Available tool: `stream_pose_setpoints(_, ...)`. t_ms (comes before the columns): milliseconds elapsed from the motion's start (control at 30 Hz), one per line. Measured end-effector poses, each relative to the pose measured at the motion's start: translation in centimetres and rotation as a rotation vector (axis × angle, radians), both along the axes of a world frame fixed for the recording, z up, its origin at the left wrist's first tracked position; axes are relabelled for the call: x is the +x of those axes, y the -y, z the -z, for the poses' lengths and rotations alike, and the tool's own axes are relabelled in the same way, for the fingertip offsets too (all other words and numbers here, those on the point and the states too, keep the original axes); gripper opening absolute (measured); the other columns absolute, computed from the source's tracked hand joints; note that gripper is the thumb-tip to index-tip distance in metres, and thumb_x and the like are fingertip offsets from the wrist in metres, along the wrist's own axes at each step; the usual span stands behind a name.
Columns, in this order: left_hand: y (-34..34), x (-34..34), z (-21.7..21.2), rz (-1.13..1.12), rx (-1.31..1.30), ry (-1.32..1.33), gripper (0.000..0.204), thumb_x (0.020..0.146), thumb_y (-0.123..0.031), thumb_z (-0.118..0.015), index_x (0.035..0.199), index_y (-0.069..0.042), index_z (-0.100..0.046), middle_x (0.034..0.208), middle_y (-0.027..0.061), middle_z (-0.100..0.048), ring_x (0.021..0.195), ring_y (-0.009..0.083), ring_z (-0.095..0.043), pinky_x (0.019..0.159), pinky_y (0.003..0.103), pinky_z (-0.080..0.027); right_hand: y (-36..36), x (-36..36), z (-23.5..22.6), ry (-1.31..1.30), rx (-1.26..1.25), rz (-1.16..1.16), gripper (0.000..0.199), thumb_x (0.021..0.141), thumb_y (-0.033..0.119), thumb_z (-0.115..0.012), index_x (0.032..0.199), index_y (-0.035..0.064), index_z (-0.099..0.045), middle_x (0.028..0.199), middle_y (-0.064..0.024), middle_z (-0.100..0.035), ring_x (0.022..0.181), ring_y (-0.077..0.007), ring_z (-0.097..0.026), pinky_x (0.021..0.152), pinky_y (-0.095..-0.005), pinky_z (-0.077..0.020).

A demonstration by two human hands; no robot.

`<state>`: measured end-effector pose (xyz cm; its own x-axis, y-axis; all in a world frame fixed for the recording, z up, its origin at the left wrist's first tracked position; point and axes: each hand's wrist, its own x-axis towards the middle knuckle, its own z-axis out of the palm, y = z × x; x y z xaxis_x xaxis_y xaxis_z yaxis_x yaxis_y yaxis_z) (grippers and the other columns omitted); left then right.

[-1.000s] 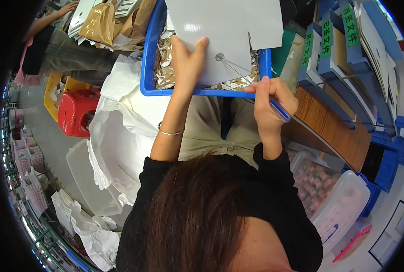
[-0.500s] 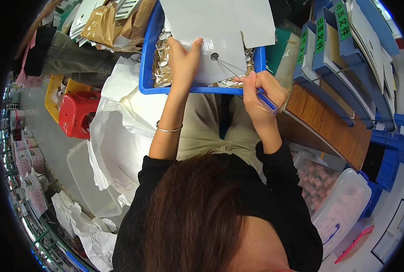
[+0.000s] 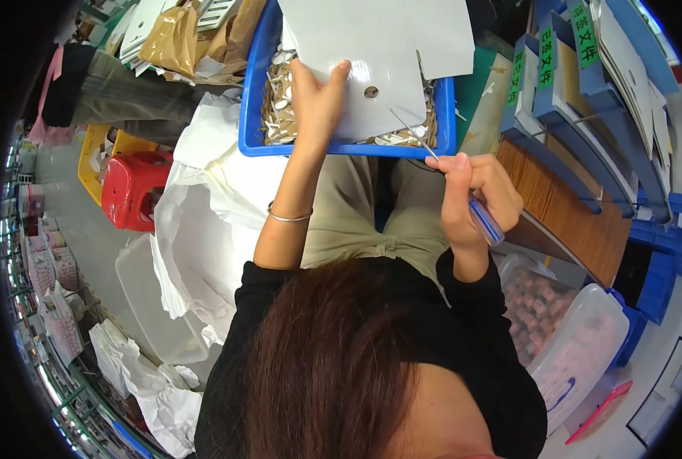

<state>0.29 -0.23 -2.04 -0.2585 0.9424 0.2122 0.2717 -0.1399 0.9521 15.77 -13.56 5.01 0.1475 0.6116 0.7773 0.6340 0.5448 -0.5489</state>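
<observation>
A flat white sheet [image 3: 387, 73] with a round hole near its lower edge lies over a blue bin [image 3: 345, 148]. My left hand [image 3: 318, 99] grips its left side, the thumb on top and some fingers hidden beneath. My right hand [image 3: 480, 197] is closed round the blue, see-through handle of a screwdriver [image 3: 413, 133]. Its thin metal shaft points up and left, the tip just right of the hole and apart from it. Small white and brown cut-out scraps [image 3: 279, 99] fill the bin, part of them covered by the sheet.
To the right, blue file holders [image 3: 563, 115] stand on a wooden-topped surface [image 3: 559, 203]. A clear tub [image 3: 578, 336] with pink pieces sits below. At left are white wrapping [image 3: 195, 245], a red stool [image 3: 130, 191], a yellow crate [image 3: 92, 164] and another person's leg [image 3: 130, 96].
My right hand has drawn back down and to the right, and the screwdriver tip has come out of the hole. My left hand stays on the sheet.
</observation>
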Motion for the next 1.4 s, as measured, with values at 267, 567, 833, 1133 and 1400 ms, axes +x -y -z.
stream_pose_setpoints(267, 0.4, 0.1, -0.6, -0.003, -0.029, 0.0, 0.042, 0.081, -0.028, -0.062, 0.099, 0.005, -0.043, 0.073, 0.0068, -0.044, 0.06, 0.0168, -0.045, 0.057, 0.03, -0.045, 0.4, -0.3, 2.4, -0.093, -0.119, -0.08, 0.027, 0.077, -0.011, -0.053, 0.055, 0.0017, -0.043, 0.059, -0.007, -0.058, 0.051, -0.0161, -0.059, 0.05, -0.0209, -0.0443)
stream_pose_setpoints(567, 0.6, 0.2, -0.5, 0.008, -0.009, -0.035, 0.044, 0.081, -0.029, -0.062, 0.1, 0.005, -0.043, 0.073, 0.0074, -0.044, 0.059, 0.017, -0.044, 0.056, 0.03, -0.045, -1.6, -1.4, 4.0, 0.005, -0.158, -0.025, 0.026, 0.071, -0.011, -0.057, 0.056, 0.0043, -0.043, 0.054, -0.0036, -0.049, 0.046, -0.0139, -0.048, 0.045, -0.0203, -0.0381)
stream_pose_setpoints(833, 0.1, -0.6, -2.7, -0.038, 0.023, -0.01, 0.043, 0.081, -0.022, -0.066, 0.103, 0.009, -0.045, 0.088, 0.0167, -0.054, 0.075, 0.021, -0.056, 0.066, 0.028, -0.049, 1.5, 0.3, 0.0, 0.032, -0.052, -0.005, 0.019, 0.072, -0.009, -0.055, 0.059, 0.004, -0.05, 0.064, -0.0061, -0.06, 0.048, -0.0164, -0.05, 0.047, -0.0228, -0.041)
stream_pose_setpoints(1133, 1.0, -2.9, -8.4, 0.076, -0.023, 0.487, 0.037, 0.081, -0.014, -0.066, 0.102, 0.01, -0.048, 0.089, 0.0187, -0.058, 0.08, 0.0211, -0.059, 0.065, 0.027, -0.05, 4.6, 1.3, 1.3, -0.329, -0.014, -0.159, 0.013, 0.075, -0.009, -0.053, 0.067, 0.0014, -0.055, 0.073, -0.0104, -0.066, 0.057, -0.0173, -0.059, 0.054, -0.0228, -0.0467)
stream_pose_setpoints(1400, 1.1, 3.9, -21.3, 0.66, 0.068, 0.515, 0.032, 0.088, -0.023, -0.058, 0.104, 0.004, -0.052, 0.085, 0.0157, -0.063, 0.07, 0.0174, -0.062, 0.064, 0.026, -0.05, 2.8, 0.0, 4.6, -0.212, -0.165, -0.096, 0.008, 0.074, -0.003, -0.064, 0.077, 0.0017, -0.058, 0.078, -0.005, -0.059, 0.051, -0.0171, -0.048, 0.048, -0.0248, -0.0409)
